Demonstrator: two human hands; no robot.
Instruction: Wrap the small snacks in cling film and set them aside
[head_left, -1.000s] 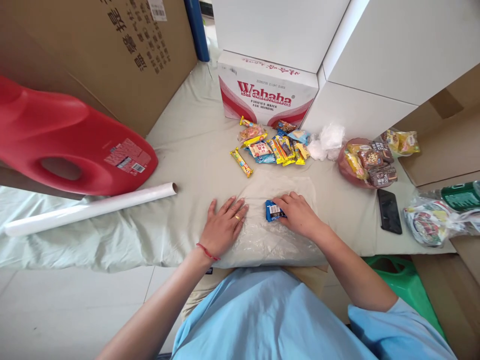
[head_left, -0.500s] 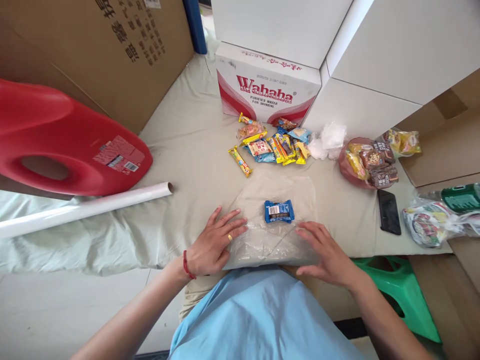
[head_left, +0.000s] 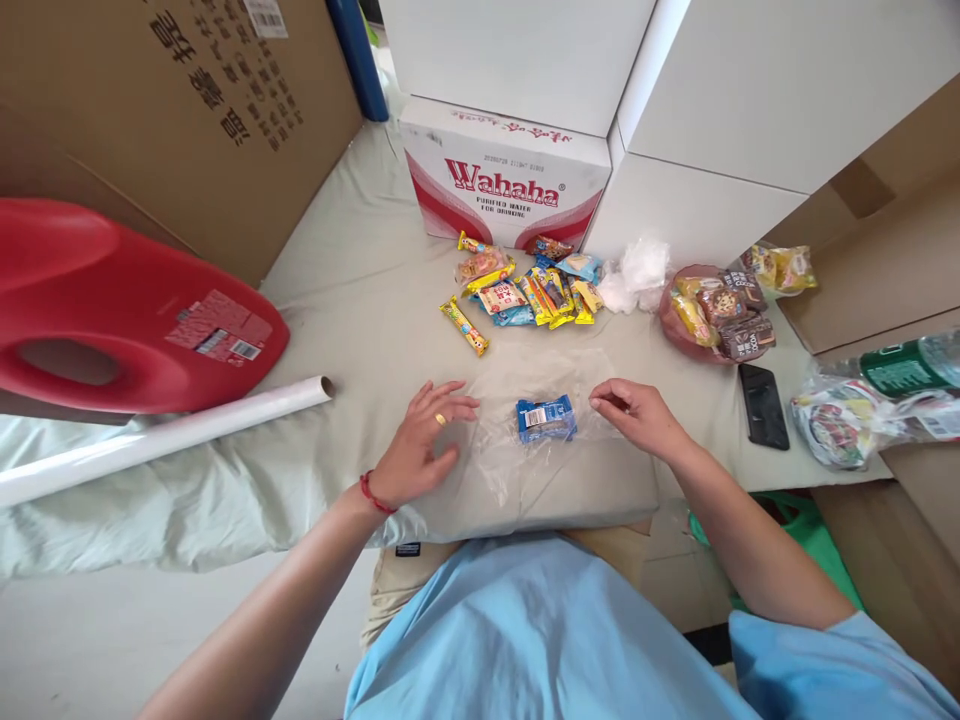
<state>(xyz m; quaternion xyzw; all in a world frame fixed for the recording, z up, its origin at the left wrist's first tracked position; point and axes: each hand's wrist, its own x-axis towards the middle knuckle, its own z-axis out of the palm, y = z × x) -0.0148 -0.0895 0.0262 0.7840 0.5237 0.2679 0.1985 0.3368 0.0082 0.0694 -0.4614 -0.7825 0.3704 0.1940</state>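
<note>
A blue snack packet [head_left: 546, 418] with a barcode lies near the front edge of the cloth-covered table. Clear plastic film [head_left: 499, 465] is spread under it, and its near part is folded up over the packet. To the right, my right hand [head_left: 637, 412] pinches the edge of the film between thumb and fingers. My left hand [head_left: 427, 440], with a ring and a red wrist cord, hovers at the film's left side, its fingers apart and holding nothing.
Several wrapped snacks [head_left: 525, 290] lie beyond the film, before a Wahaba carton [head_left: 510, 185]. At right are crumpled plastic [head_left: 637, 275], a snack-filled bowl [head_left: 679, 340], a phone [head_left: 763, 405] and a bottle [head_left: 911, 365]. At left are a white roll [head_left: 165, 440] and a red jug [head_left: 150, 300].
The film's near part has come up over the blue packet. My right hand has moved up and closed on the film's edge; my left hand has lifted off it.
</note>
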